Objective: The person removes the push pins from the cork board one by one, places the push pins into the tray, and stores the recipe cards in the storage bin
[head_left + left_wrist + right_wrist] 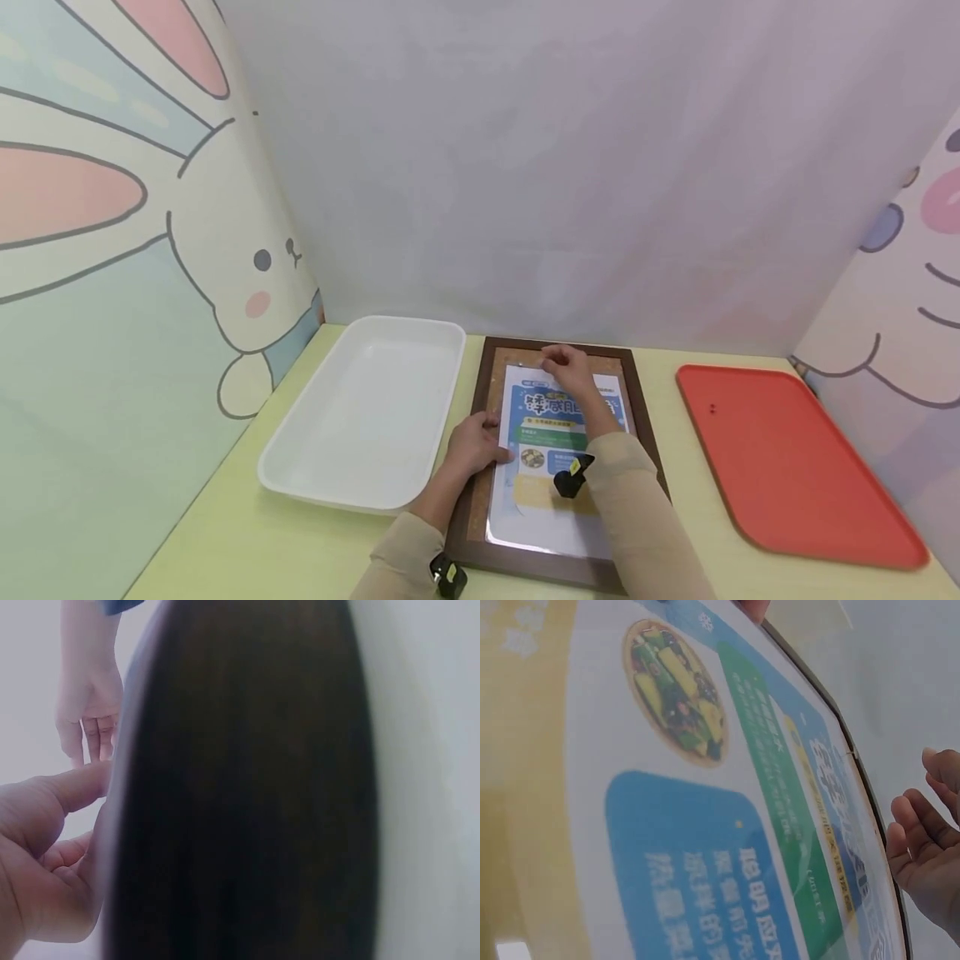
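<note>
A laminated poster (555, 533) with blue, green and yellow panels lies on a brown-framed cork board (480, 508). My left hand (474, 446) rests at the left edge of the poster, its thumb touching the sheet. At the top of the board is my right hand (572, 371), over the poster's upper edge. In the right wrist view the fingers of the right hand (930, 840) are loosely bent and apart, and I see nothing held between them. The left wrist view shows the left thumb (79, 786) against the board, whose dark frame (247, 780) hides the other fingertips.
A white basin (360, 417) stands left of the board on the pale yellow table (300, 550). To the right lies a red tray (810, 467) with small red pieces (712, 409) near its upper left corner. A cloth wall (525, 167) rises behind.
</note>
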`<action>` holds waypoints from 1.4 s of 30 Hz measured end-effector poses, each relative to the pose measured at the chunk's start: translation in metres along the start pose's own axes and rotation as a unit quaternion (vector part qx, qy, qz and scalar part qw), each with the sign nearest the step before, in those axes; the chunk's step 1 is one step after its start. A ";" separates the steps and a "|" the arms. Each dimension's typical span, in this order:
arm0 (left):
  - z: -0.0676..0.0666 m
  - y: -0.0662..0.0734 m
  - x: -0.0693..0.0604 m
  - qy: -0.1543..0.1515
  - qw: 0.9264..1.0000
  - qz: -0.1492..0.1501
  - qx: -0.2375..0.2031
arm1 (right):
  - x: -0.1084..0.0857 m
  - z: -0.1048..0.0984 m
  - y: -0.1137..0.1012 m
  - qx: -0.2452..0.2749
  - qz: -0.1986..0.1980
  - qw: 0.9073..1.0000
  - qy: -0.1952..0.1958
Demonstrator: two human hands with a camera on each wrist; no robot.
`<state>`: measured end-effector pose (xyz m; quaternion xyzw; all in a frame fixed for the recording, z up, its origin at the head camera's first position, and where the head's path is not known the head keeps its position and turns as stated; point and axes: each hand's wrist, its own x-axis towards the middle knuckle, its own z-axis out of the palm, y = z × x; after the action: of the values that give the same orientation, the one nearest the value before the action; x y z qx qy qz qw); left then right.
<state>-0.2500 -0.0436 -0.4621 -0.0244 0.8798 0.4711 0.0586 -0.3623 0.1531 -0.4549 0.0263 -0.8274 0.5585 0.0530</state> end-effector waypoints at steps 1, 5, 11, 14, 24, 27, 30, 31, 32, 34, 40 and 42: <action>-0.001 0.000 0.000 0.000 1.000 0.001 0.001 | 0.001 0.002 0.000 0.002 -0.003 1.000 0.002; -0.001 0.001 0.001 -0.002 1.000 0.000 0.003 | 0.004 0.007 0.001 -0.005 -0.007 1.000 0.004; 0.002 -0.001 0.002 -0.006 1.000 -0.001 0.000 | 0.007 0.015 0.006 -0.021 0.001 1.000 -0.019; 0.004 -0.002 0.001 -0.014 1.000 0.000 -0.004 | 0.007 0.018 0.010 -0.042 0.004 0.999 -0.027; 0.000 -0.002 0.001 -0.002 1.000 0.020 0.020 | 0.008 0.031 0.008 -0.071 -0.026 0.997 -0.005; -0.002 -0.002 0.000 0.002 0.999 0.028 0.022 | 0.008 0.037 0.006 -0.068 -0.019 0.998 0.006; -0.003 -0.001 -0.002 -0.002 0.999 0.033 0.010 | 0.008 0.040 0.004 -0.079 -0.012 0.997 0.020; -0.002 -0.001 -0.002 -0.004 0.999 0.033 0.006 | 0.008 0.041 0.003 -0.086 -0.012 0.996 0.024; -0.002 -0.001 -0.003 -0.005 0.999 0.033 0.004 | 0.007 0.041 0.002 -0.092 -0.012 0.995 0.027; -0.001 -0.001 -0.003 -0.007 0.999 0.031 0.003 | 0.006 0.042 0.001 -0.107 -0.012 0.994 0.030; 0.002 0.000 -0.002 -0.008 1.000 0.024 0.004 | 0.007 0.041 0.001 -0.159 -0.020 0.987 0.030; 0.002 0.001 -0.002 -0.007 1.000 0.023 0.005 | 0.008 0.041 0.001 -0.164 -0.018 0.986 0.033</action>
<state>-0.2477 -0.0413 -0.4625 -0.0005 0.8820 0.4682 0.0542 -0.3728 0.1158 -0.4702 0.0133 -0.9050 0.4146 0.0938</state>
